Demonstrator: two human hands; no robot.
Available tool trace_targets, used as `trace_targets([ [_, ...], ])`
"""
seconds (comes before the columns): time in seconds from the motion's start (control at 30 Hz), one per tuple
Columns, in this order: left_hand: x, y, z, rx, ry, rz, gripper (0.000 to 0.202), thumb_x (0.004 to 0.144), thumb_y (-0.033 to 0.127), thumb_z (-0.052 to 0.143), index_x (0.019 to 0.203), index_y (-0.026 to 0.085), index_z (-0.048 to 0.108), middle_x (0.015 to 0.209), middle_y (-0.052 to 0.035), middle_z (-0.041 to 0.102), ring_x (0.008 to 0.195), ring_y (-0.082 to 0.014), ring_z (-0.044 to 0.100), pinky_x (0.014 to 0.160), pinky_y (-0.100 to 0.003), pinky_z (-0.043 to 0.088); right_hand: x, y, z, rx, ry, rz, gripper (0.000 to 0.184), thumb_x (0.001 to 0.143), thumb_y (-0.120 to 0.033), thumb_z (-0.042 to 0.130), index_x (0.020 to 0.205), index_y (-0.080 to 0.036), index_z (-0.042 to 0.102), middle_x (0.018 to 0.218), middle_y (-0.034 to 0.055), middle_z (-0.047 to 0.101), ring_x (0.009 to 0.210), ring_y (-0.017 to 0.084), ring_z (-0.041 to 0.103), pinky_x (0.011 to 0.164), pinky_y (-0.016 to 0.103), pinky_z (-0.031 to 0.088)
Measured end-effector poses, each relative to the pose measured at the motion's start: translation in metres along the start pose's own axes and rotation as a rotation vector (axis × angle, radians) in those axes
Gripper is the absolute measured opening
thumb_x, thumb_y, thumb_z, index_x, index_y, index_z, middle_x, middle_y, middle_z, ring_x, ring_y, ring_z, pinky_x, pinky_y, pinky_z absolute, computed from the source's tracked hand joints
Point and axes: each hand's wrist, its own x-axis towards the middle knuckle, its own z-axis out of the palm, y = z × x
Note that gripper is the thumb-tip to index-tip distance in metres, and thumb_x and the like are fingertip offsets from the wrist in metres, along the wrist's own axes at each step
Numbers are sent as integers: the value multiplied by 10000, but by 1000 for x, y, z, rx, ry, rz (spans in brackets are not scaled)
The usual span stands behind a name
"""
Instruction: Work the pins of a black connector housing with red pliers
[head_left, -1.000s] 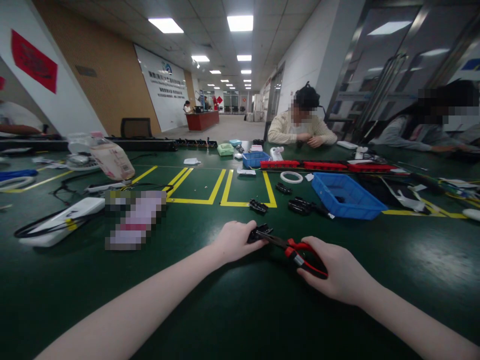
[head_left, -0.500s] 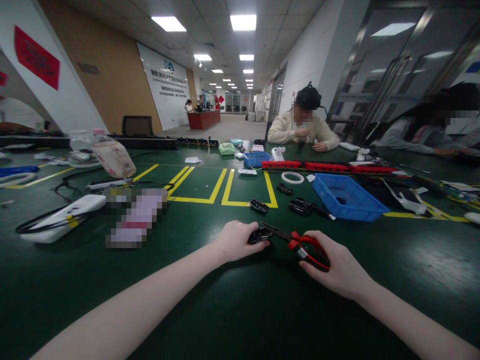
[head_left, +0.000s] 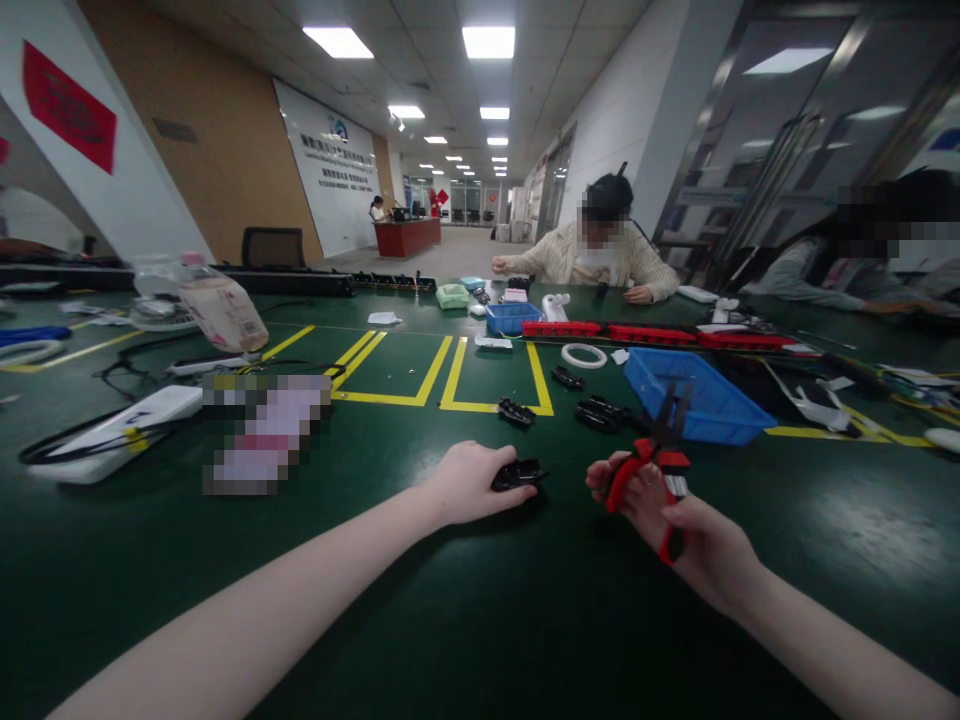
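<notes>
My left hand point(head_left: 469, 484) rests on the green table point(head_left: 450, 620) with its fingers closed on a small black plastic part point(head_left: 519, 473). My right hand point(head_left: 679, 525) is turned palm up and holds red-handled pliers point(head_left: 651, 455), whose dark jaws point up and away, off the black part. Several more black parts point(head_left: 517, 411) point(head_left: 598, 413) lie a little farther out, near the yellow floor-tape lines.
A blue bin point(head_left: 694, 397) stands right of centre, a smaller blue bin point(head_left: 510, 318) and red strips point(head_left: 652, 333) farther back. A white device with black cable point(head_left: 112, 432) and a bottle point(head_left: 221, 312) lie at left. Two people sit across the table.
My right hand has pulled the pliers away from the black part, rotating them so the jaws point up. My left hand has stayed on the part.
</notes>
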Motion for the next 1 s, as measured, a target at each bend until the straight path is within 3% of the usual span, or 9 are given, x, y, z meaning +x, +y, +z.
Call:
trace_targets([
  [0.07,0,0,0,-2,-3,9,397,876,573,435,826,194,540,699,0,626,610,-165,600,583,-255,402,0,0,0,-48,-17,-22,414,706,-278,410,1118,-255,451,1190,113,586,1117,282,562,962,521,423],
  [0.17,0,-1,0,-4,0,21,402,885,572,423,819,193,538,689,-1,623,601,-163,594,576,-254,395,5,-3,0,-176,81,-71,256,789,-341,471,1028,-254,499,1190,99,588,1101,267,568,941,485,450],
  [0.27,0,0,0,-2,4,34,396,893,564,419,814,194,535,677,3,620,589,-156,590,563,-244,383,11,-8,1,-426,192,-110,289,805,-431,524,1019,-239,546,1208,93,584,1136,271,537,948,457,444],
  [0.4,-1,0,-1,24,14,53,365,871,549,467,802,194,523,681,2,621,600,-161,597,540,-234,365,20,-11,2,-589,231,-102,265,836,-417,485,974,-214,585,1084,90,632,1054,282,571,907,480,447],
  [0.63,-4,1,-1,58,34,105,313,857,511,504,837,199,514,705,-1,627,630,-174,607,542,-231,360,41,-15,15,-742,224,-162,128,783,-265,498,831,-206,601,902,48,651,898,230,598,834,414,454],
  [0.9,-4,0,-2,61,15,129,348,887,522,455,842,184,520,708,-14,625,617,-173,596,534,-234,358,50,0,31,-885,157,-312,290,801,-481,535,718,-205,500,676,0,526,622,153,490,584,294,383],
  [1.0,-3,0,-3,50,3,142,348,887,523,456,869,186,540,733,-13,639,623,-170,599,541,-237,378,53,8,27,-960,90,-385,322,855,-490,439,711,-204,474,694,14,506,617,154,468,565,294,356],
])
